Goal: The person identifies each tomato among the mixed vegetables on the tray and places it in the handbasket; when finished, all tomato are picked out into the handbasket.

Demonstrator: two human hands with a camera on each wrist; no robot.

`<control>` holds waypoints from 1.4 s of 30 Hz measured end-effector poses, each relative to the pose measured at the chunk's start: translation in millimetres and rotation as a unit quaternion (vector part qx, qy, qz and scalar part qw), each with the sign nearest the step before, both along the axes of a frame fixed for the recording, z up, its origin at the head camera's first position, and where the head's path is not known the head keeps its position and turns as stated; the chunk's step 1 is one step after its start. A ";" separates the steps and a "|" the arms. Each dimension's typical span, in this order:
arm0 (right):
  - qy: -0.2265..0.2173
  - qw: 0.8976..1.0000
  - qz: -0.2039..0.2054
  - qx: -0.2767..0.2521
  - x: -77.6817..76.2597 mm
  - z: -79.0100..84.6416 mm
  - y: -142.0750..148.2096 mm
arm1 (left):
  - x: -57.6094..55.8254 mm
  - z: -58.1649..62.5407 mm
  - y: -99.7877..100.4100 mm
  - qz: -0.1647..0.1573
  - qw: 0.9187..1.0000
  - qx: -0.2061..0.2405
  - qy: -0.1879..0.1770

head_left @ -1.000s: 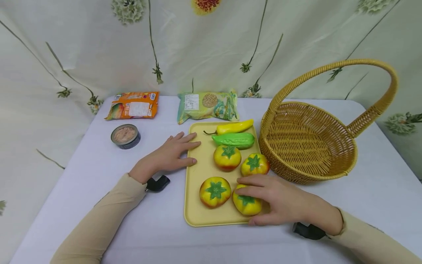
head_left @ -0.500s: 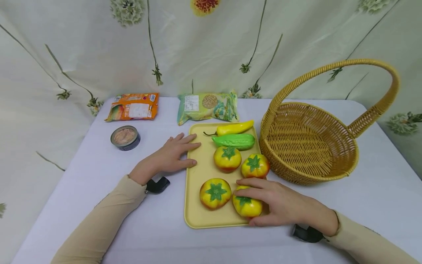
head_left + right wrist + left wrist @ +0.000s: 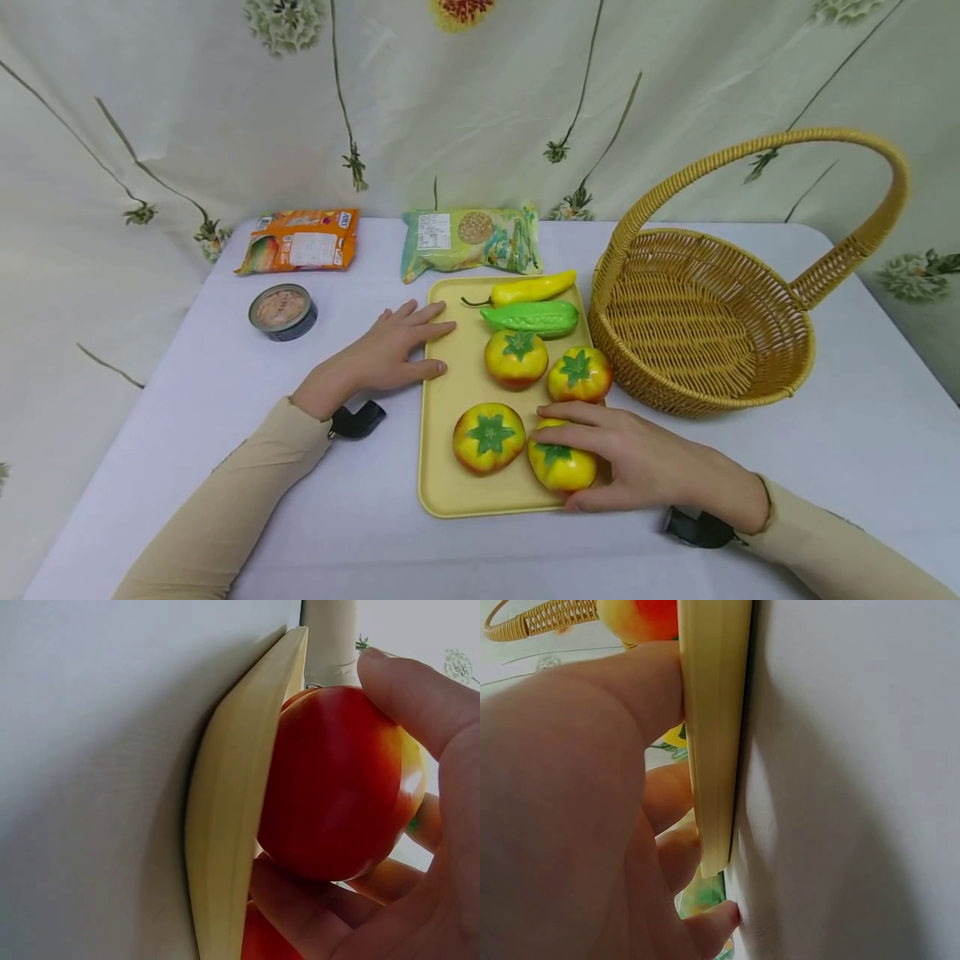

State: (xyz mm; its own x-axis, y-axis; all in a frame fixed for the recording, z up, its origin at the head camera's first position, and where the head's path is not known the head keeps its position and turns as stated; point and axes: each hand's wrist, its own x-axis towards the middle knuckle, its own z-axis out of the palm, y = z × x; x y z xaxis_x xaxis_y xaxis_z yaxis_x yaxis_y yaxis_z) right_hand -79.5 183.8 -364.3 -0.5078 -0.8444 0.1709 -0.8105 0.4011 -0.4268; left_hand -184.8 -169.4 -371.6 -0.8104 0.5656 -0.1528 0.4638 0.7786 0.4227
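A pale yellow tray lies on the table with several toy tomatoes on it, yellow and red with green star-shaped leaves. My right hand grips the front right toy tomato, thumb on its near side and fingers around the far side. In the right wrist view that toy tomato shows its red side against the tray's edge. My left hand rests spread at the tray's left edge, thumb and fingertips over the rim. Behind the tomatoes lie a green cucumber-like vegetable and a yellow chili pepper.
A wicker basket with a tall arched handle stands right of the tray, nearly against it. At the back are a green snack bag and an orange bag. A small can sits to the left.
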 end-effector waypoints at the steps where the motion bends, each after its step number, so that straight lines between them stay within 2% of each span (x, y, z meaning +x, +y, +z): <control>1: 0.000 1.000 0.000 0.000 -0.1 0.2 0.1 | -0.1 -0.1 0.3 0.001 1.000 0.000 -0.001; 11: -0.004 1.000 -0.012 0.013 0.9 3.4 2.6 | -0.7 -1.5 3.2 0.003 1.000 -0.002 -0.002; 17: 0.048 0.999 -0.007 -0.017 0.3 12.1 8.8 | -1.1 -1.7 3.3 0.006 1.000 -0.005 -0.004; 23: 0.088 0.994 -0.006 -0.065 -4.8 29.1 20.3 | -0.1 0.8 2.5 0.008 1.000 -0.007 -0.005; 30: 0.113 0.987 -0.043 -0.102 -15.3 48.8 39.1 | 0.2 0.2 2.0 0.006 1.000 -0.003 -0.001; 35: 0.133 0.982 -0.087 -0.103 -26.4 59.5 55.1 | 0.7 -0.9 2.1 0.006 1.000 -0.002 0.001; 42: 0.143 0.974 -0.142 -0.101 -41.2 60.9 75.1 | 0.8 -1.6 1.3 0.009 1.000 -0.005 0.001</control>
State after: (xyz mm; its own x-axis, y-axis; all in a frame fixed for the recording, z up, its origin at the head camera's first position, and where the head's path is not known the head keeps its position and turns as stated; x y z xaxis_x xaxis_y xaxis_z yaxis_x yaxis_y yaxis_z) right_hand -120.7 258.9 -303.4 -0.6230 -0.6120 0.4872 -0.7768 0.5571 -0.2937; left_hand -184.0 -168.1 -373.2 -0.8208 0.5492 -0.1569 0.4506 0.7914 0.4131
